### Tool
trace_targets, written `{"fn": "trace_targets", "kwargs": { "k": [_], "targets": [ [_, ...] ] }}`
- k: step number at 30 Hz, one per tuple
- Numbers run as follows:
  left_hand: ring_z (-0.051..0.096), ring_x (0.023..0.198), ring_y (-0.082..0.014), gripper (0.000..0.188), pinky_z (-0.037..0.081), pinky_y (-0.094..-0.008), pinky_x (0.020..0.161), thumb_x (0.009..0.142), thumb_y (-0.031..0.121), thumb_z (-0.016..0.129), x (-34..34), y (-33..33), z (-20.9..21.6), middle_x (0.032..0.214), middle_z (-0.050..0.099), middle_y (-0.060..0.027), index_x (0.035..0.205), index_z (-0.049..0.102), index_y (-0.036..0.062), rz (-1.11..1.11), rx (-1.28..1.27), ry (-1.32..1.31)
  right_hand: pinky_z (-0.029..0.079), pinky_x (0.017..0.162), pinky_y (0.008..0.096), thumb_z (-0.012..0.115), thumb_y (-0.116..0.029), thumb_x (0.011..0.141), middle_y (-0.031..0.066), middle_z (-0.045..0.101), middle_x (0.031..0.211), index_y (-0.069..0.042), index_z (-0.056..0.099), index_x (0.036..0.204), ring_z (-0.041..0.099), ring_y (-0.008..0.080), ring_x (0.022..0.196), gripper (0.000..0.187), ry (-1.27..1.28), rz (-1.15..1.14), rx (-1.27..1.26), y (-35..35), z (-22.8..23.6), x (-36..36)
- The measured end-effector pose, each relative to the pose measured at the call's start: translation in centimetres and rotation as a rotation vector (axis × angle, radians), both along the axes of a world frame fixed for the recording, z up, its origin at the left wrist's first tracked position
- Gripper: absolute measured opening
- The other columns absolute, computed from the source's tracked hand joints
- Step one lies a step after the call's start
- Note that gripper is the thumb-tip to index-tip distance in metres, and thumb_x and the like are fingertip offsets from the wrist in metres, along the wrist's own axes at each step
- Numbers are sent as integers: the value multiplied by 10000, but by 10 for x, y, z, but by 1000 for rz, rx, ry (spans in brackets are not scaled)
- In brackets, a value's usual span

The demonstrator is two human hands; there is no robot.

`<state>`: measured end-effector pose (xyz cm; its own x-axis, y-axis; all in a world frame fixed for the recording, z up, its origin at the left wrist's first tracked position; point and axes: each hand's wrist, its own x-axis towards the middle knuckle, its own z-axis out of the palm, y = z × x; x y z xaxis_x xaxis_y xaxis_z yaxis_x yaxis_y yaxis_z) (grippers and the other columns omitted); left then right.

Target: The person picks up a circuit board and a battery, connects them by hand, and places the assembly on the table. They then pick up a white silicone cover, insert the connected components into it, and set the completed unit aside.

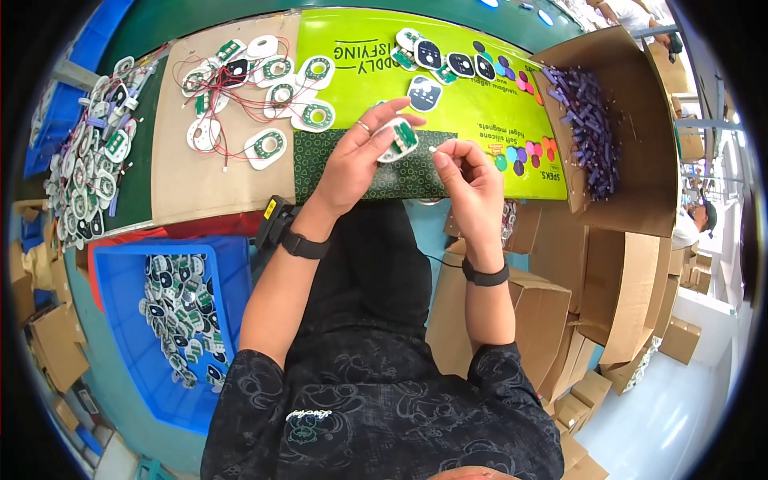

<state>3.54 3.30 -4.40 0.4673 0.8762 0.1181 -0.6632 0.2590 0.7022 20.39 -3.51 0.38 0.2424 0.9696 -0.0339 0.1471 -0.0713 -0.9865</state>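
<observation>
Over the near edge of the table, my left hand (pixel 358 158) is closed on a small white rounded circuit-board module (pixel 402 141), its green board facing up. To its right, the thumb and fingertips of my right hand (pixel 474 186) are pinched together. A tiny white piece (pixel 433 150) shows at those fingertips, too small to name. Just beyond my hands lies a module with a dark face (pixel 425 94). Farther back is a cluster of similar modules, including a dark-faced one (pixel 428 54).
White ring-shaped modules with red wires (pixel 268 146) spread over cardboard at left. More modules (pixel 88 176) heap at the far left. A blue bin (pixel 168 412) below holds several more. An open cardboard box (pixel 640 160) at right holds purple wired pieces (pixel 588 132). Cartons (pixel 616 288) stack below it.
</observation>
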Motion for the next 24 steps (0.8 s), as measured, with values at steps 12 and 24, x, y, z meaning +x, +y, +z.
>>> {"fn": "trace_targets", "kwargs": {
  "k": [12, 24],
  "targets": [
    [616, 1143, -161, 341, 507, -303, 991, 971, -2, 619, 4, -1, -8, 1282, 631, -145, 1301, 533, -18, 134, -21, 95, 501, 770, 258, 690, -29, 926, 36, 677, 1020, -21, 660, 1011, 621, 105, 887, 90, -98, 24, 85, 5, -9, -18],
    [633, 1148, -185, 512, 547, -330, 998, 914, -42, 678, 0, -2, 0, 1280, 620, -144, 1390, 488, -49, -18, -90, 167, 520, 676, 244, 693, -29, 917, 93, 616, 1300, -19, 693, 986, 653, 138, 969, 70, -338, -86, 198, 13, 7, -13]
  ]
}}
